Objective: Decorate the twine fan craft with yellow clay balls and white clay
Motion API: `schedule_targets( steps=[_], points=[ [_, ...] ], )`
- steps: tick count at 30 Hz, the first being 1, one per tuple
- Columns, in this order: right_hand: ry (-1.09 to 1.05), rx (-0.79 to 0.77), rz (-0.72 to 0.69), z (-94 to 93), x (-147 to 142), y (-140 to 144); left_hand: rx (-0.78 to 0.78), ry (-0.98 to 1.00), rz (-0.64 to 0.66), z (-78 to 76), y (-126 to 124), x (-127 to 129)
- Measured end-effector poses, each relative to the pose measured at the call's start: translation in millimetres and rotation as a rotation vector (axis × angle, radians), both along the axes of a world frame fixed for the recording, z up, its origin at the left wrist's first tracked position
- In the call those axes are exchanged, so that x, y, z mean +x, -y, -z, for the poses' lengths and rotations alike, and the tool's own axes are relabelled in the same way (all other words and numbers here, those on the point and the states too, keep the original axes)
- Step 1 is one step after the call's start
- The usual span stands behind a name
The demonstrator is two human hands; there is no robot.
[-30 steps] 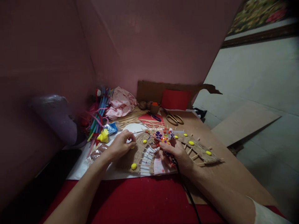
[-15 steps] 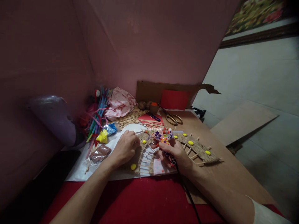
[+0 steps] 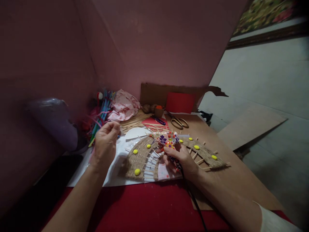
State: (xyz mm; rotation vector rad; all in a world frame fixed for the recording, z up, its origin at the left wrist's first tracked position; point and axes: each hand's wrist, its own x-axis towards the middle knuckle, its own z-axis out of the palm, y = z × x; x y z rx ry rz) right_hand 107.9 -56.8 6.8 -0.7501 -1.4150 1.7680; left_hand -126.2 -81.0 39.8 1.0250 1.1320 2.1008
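Your right hand (image 3: 180, 158) is wrapped around a flower-patterned glue gun (image 3: 169, 144), thumb across its near side; its upper body sticks out beyond your fingers, and its black cord (image 3: 197, 207) trails below your wrist. Under that grip lies the woven twine arch (image 3: 142, 156), spreading out to both sides, with yellow discs (image 3: 137, 172) dotted along its band. Your left hand (image 3: 105, 145) is raised beside the arch's left end, apart from it, fingertips pressed together; whether they pinch something, I cannot tell.
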Motion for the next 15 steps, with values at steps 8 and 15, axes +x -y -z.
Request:
schedule_targets(
  steps=[8, 15],
  points=[
    [-0.012, 0.006, -0.01, 0.1, 0, -1, 0.231, 0.064, -0.522, -21.5, 12, -29],
    [-0.013, -0.01, 0.001, 0.0, 0, 0, 0.066, -0.065, -0.692, -17.4, 15, -35]
  ],
)
